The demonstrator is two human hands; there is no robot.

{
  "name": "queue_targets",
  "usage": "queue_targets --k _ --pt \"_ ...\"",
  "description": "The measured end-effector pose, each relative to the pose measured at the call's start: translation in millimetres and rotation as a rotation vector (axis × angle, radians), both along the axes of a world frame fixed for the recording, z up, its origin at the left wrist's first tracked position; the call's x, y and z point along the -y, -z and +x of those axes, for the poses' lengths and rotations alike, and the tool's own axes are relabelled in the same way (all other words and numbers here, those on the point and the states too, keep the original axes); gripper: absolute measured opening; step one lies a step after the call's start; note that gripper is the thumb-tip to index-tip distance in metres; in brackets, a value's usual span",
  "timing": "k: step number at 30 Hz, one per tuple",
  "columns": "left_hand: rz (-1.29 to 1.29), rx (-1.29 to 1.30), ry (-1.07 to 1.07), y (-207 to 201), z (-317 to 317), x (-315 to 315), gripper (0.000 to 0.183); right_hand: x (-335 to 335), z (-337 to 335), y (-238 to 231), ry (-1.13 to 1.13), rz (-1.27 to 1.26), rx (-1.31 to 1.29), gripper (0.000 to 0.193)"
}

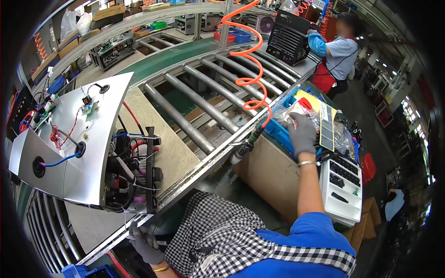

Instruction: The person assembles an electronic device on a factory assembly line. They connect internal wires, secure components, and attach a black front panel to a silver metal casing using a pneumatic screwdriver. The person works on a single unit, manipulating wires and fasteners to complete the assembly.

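Bin [278, 132], blue, on the surface [269, 178] to the person's right, with small mixed parts. Right hand [302, 133], gloved, is over the bin, fingers bent downward beside a red-and-white item [303, 104]; whether they pinch anything cannot be told. Left hand [146, 245], also gloved, is low by the rail [199, 173], fingers curled close together; a thin shiny piece shows beside it, but its grip cannot be made out. Bags [343, 139], a gridded card [327, 127] and a white tray [350, 209] of black parts crowd around the bin, presumably to keep small stock within arm's reach. Across the rail, a metal panel [99, 134] is tilted over a board [178, 143], with bundled wiring [127, 169] at its near right edge. The board probably gives flat support that the bare rollers [180, 118] would not; black grommets [39, 167] likely shield the wires from the panel's cut edges. An orange hose [260, 65], coiled perhaps for stretch, leads down to a driver [243, 149] beside the rail. Farther off, a co-worker [340, 55] stands at a black cabinet [287, 39].
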State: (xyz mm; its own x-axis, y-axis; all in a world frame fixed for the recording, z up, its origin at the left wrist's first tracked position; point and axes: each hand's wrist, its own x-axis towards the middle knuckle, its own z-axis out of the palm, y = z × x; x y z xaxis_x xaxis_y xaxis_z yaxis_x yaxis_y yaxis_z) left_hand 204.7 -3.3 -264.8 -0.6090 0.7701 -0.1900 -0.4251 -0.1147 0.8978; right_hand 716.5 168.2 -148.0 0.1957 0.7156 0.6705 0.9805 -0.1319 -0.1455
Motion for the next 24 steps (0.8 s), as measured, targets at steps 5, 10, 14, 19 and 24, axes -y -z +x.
queue_targets --k 5,10,14,19,24 --pt "0.026 0.084 0.009 2.9 -10.5 5.2 0.035 -15.2 57.8 16.8 0.308 -0.596 -0.103 0.029" --pt "0.012 0.115 -0.025 -7.4 -11.0 12.1 0.026 -17.6 71.4 24.4 0.305 -0.519 -0.154 0.035" --pt "0.018 0.123 -0.028 -13.1 -14.0 14.6 0.021 -11.6 84.6 17.3 0.327 -0.172 -0.224 0.032" --pt "0.056 0.143 -0.001 -19.6 -4.0 12.3 0.026 -5.9 79.4 -10.1 0.198 0.200 -0.235 0.031" --pt "0.061 -0.018 0.157 -37.8 19.0 8.1 0.032 25.3 13.3 -63.3 -0.257 0.428 -0.487 0.030"
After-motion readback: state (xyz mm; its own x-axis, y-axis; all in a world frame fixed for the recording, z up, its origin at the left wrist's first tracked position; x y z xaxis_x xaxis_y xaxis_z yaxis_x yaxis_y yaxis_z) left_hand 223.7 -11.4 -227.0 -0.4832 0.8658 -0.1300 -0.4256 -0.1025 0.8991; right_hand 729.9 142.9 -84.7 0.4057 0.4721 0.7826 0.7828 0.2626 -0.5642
